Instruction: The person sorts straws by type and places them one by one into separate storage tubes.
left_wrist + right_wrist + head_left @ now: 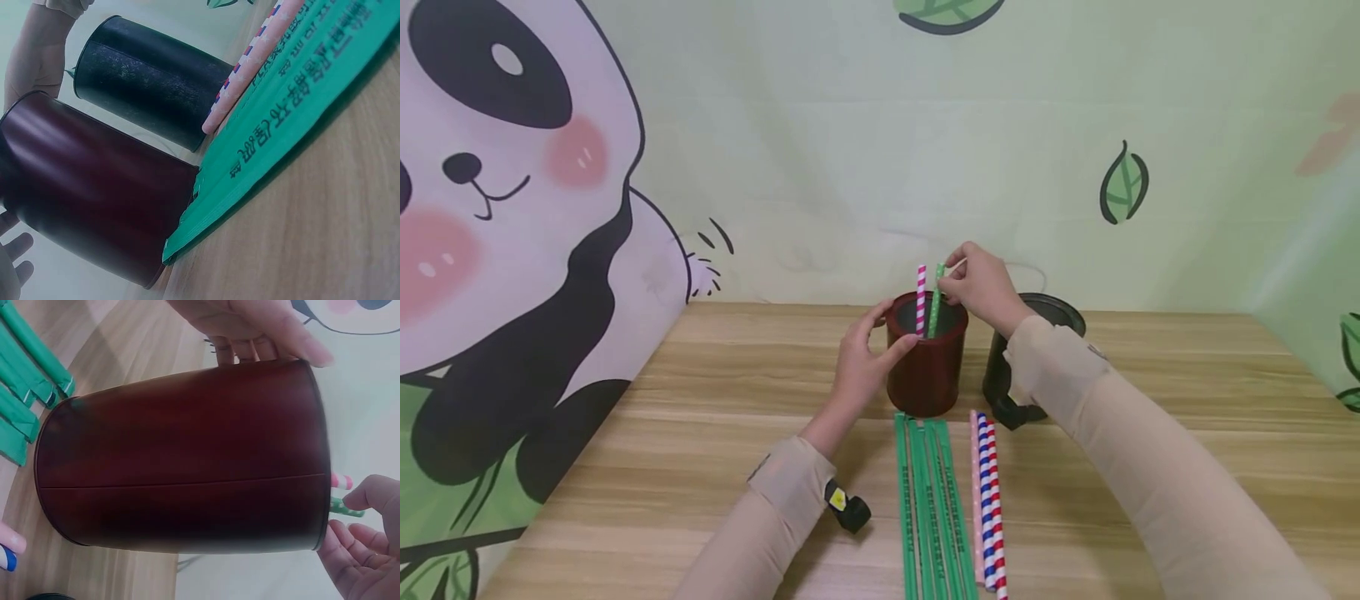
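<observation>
The right hand (985, 283) pinches the green straw (935, 310) near its top, thumb and fingers together on it. The straw's long axis runs down from the grip, nearly upright, its lower end inside the dark red cup (927, 377). The pink-striped straw (921, 296) stands just left of the grip. Lower left of it, the left hand (863, 358) holds the cup's rim, farther from the green straw.
</observation>
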`<state>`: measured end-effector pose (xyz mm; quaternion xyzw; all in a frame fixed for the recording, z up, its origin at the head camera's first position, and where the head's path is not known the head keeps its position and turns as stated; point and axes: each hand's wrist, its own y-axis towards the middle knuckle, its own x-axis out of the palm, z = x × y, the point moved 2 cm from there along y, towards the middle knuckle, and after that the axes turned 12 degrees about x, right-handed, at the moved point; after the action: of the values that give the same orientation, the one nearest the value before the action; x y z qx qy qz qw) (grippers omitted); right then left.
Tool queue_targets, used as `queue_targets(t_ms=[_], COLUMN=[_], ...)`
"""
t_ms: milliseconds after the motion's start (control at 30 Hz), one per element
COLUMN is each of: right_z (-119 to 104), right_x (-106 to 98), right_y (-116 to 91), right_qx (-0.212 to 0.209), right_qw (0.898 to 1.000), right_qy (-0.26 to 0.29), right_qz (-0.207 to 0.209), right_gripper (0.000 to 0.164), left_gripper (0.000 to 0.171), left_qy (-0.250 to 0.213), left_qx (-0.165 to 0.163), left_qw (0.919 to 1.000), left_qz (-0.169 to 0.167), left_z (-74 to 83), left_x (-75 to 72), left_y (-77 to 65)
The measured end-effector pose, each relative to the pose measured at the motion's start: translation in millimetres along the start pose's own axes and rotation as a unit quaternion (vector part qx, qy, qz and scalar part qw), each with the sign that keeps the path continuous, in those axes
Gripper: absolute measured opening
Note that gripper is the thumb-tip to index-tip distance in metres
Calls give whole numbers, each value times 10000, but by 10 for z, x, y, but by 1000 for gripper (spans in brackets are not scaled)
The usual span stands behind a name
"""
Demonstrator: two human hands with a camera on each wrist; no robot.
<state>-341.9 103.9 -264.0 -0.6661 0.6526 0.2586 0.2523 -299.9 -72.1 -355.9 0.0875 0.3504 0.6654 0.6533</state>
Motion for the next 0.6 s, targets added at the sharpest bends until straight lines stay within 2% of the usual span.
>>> queue_targets(t_ms=[167, 367, 600], right_z=[-21, -92, -162], right_x=[-92, -279, -429], right_y=[-72, -233, -468], right_qx=[27, -187, -356], right_qw=[10000, 9997, 9992], right_qy=[62, 95, -134], right_qz=[7, 136, 158], right_gripper=[35, 32, 33], left_gripper=[66, 66, 65], left_qy=[-20, 25, 48], left_qx=[-32, -21, -57], left_qw=[10000, 10000, 10000], left_qz=[-7, -3, 16], left_z=[8, -3, 3], left_x=[6, 6, 2], left_y=[8, 10, 4])
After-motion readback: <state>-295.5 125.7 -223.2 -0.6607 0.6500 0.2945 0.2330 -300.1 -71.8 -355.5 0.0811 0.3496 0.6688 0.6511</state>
